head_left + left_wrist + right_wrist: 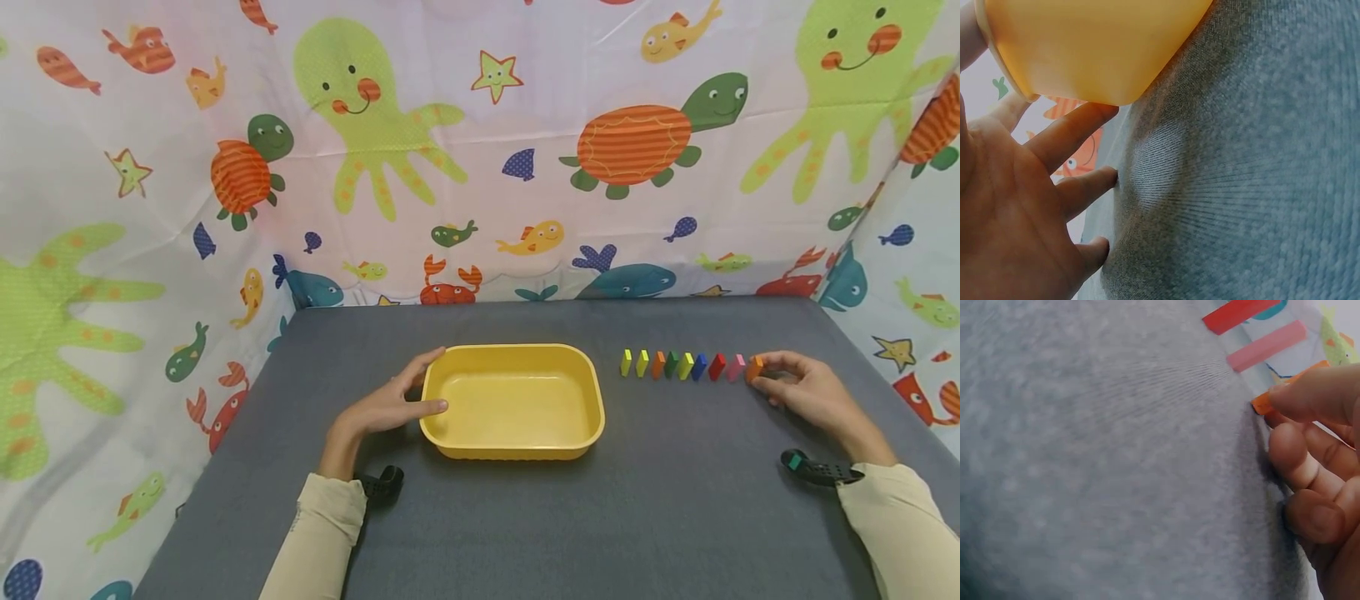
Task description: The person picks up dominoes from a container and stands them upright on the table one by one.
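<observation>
A yellow plastic tub [517,404] sits on the dark grey cloth. At its left end my left hand [386,406] holds the rim, the thumb over the edge and the fingers along the outer wall. In the left wrist view the lower fingers of that hand [1029,187] spread beneath the tub's side [1097,50]. To the right, my right hand [810,392] pinches an orange domino [754,367] between thumb and fingers. This domino stands upright at the right end of a row. Beside it are a pink domino [1269,345] and a red domino [1241,314].
Leftward the row continues with a blue domino [699,367], a green domino [671,363], another orange domino [657,364] and yellow ones [626,362], all upright with small gaps. A sea-animal print curtain [495,150] borders the grey table surface [525,525] at the back and sides.
</observation>
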`<action>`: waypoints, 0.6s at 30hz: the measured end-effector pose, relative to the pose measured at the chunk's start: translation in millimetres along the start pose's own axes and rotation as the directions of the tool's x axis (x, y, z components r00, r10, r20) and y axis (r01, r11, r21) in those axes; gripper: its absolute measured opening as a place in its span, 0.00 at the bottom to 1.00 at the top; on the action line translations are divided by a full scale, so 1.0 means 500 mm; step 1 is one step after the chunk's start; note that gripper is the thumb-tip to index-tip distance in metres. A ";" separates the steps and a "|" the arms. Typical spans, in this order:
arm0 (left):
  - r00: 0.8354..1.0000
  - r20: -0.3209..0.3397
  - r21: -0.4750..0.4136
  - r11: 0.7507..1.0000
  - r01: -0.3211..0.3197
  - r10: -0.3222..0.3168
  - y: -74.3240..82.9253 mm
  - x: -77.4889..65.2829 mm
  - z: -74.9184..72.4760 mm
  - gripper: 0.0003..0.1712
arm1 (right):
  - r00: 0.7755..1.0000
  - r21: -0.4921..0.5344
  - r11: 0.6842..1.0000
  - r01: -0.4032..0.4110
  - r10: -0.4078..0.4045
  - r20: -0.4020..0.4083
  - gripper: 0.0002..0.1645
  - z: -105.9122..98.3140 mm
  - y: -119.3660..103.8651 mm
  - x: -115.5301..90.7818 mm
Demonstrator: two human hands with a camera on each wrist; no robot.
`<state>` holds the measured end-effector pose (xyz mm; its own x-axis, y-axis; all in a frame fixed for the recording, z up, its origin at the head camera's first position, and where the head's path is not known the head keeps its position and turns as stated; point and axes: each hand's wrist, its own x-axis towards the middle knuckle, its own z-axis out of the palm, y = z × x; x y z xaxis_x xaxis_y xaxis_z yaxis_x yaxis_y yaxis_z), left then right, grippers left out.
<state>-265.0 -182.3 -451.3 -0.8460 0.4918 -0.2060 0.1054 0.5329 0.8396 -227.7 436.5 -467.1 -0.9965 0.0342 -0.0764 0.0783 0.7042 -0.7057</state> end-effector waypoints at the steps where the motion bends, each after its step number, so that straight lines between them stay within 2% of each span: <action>1: 1.000 0.004 -0.001 1.000 0.002 -0.002 0.002 0.000 0.000 0.50 | 1.000 -0.005 1.000 0.004 -0.004 -0.006 0.32 0.001 0.000 -0.001; 7: 1.000 -0.004 0.015 1.000 0.001 -0.001 0.002 0.004 0.002 0.50 | 0.997 -0.014 0.999 0.041 -0.042 -0.058 0.30 0.006 0.006 -0.007; 13: 1.000 -0.019 0.049 0.999 -0.011 0.012 -0.003 0.008 0.003 0.49 | 0.997 0.005 0.998 0.058 -0.057 -0.060 0.34 0.005 0.013 -0.010; 16: 0.999 -0.024 0.029 0.999 -0.019 0.020 0.000 0.004 -0.003 0.48 | 0.995 0.018 0.998 0.067 -0.065 -0.077 0.38 0.001 0.008 -0.011; 18: 0.999 -0.041 -0.001 1.000 -0.018 0.018 0.006 -0.001 -0.009 0.45 | 0.989 0.005 0.997 0.079 -0.078 -0.128 0.38 0.002 -0.004 -0.014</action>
<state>-266.4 -184.0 -446.3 -0.8645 0.4730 -0.1700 0.1202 0.5230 0.8438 -220.9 434.0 -466.0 -0.9952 0.0693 0.0693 -0.0009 0.7010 -0.7131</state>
